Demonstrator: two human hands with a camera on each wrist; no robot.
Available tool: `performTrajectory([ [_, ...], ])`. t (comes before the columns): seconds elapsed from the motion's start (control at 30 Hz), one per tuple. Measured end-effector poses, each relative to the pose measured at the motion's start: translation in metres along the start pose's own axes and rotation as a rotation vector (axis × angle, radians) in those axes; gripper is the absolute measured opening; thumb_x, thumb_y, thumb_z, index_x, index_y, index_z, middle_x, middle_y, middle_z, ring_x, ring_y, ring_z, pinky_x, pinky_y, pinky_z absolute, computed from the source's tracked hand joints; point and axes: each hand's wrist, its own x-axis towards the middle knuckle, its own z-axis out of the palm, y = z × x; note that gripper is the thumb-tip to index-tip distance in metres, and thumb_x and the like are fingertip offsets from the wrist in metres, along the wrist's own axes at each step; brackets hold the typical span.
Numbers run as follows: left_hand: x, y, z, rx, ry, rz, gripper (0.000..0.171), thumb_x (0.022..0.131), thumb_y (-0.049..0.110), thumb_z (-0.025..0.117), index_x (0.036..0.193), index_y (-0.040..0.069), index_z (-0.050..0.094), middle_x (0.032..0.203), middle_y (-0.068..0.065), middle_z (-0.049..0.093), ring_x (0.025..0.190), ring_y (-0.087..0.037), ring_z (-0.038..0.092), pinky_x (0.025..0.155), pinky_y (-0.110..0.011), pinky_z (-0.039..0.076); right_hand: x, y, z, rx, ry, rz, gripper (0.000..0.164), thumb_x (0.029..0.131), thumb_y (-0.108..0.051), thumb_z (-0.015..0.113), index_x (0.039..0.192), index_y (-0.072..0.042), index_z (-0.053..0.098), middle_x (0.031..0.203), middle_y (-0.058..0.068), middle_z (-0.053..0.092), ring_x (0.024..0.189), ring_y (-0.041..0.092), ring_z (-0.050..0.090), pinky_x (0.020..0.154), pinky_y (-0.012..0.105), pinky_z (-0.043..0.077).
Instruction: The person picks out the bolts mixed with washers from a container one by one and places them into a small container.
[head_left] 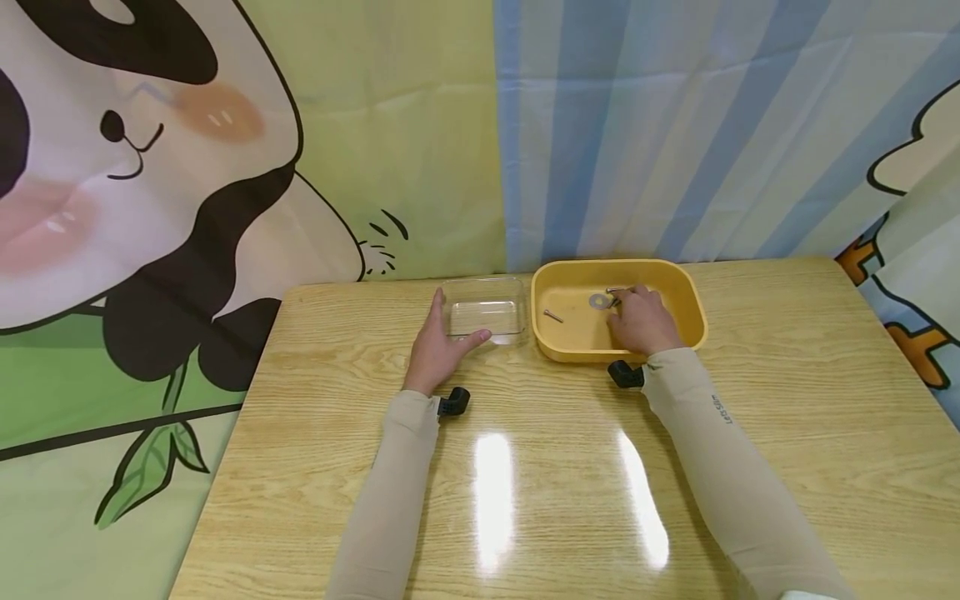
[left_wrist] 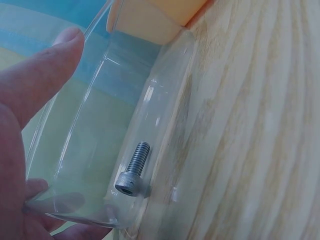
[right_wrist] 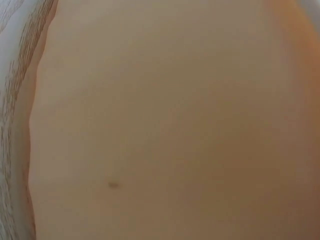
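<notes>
My left hand rests at the near left corner of a clear rectangular container, its thumb along the front and a straight finger along the left side. In the left wrist view, a silver socket-head bolt lies inside at the container's bottom. My right hand reaches into a yellow tray, fingers bent down near its floor. By those fingertips lie a screw and a washer; whether they pinch anything is hidden. Another screw lies further left in the tray.
Both containers stand side by side near the back edge of a wooden table. Directly behind hangs a printed curtain. The tray's wall fills the right wrist view, blurred.
</notes>
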Motion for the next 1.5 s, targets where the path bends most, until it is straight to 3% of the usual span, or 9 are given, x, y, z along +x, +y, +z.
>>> performTrajectory([
  [0.3,-0.0002,-0.0004,-0.0001,0.006,-0.003,0.004,0.122,0.077,0.069,0.074,0.163,0.026,-0.001,0.167,-0.007,0.018,0.149,-0.034,0.025,0.117,-0.056,0.028,-0.0005,-0.0028,0.0015,-0.054,0.011,0.005,0.040,0.099,-0.010,0.055,0.135,0.007,0.058,0.131,0.032,0.051,0.119,0.052,0.044,0.097,0.064,0.043],
  [0.67,-0.0007,0.0008,0.0001,-0.004,0.000,0.003,0.119,0.080,0.064,0.075,0.163,0.029,-0.001,0.167,-0.008,0.019,0.148,-0.036,0.027,0.116,-0.057,0.028,0.0012,-0.0006,0.0032,-0.071,0.017,0.033,0.026,0.098,-0.009,0.061,0.119,0.002,0.071,0.123,0.028,0.058,0.116,0.048,0.049,0.094,0.063,0.047],
  [1.23,-0.0003,-0.0005,-0.0005,-0.003,-0.003,0.006,0.121,0.078,0.068,0.074,0.163,0.026,0.000,0.167,-0.007,0.017,0.148,-0.035,0.026,0.116,-0.057,0.028,0.0023,0.0006,0.0016,-0.082,0.009,0.020,0.017,0.093,-0.007,0.066,0.107,-0.001,0.073,0.115,0.025,0.065,0.106,0.043,0.061,0.086,0.056,0.053],
  [1.5,0.0008,-0.0013,-0.0002,0.010,-0.008,-0.006,0.121,0.077,0.070,0.073,0.163,0.029,-0.002,0.167,-0.007,0.018,0.148,-0.035,0.027,0.116,-0.057,0.029,0.0029,-0.0004,0.0007,-0.070,-0.007,0.037,0.018,0.095,-0.008,0.062,0.107,-0.002,0.074,0.114,0.024,0.067,0.104,0.041,0.062,0.085,0.054,0.053],
])
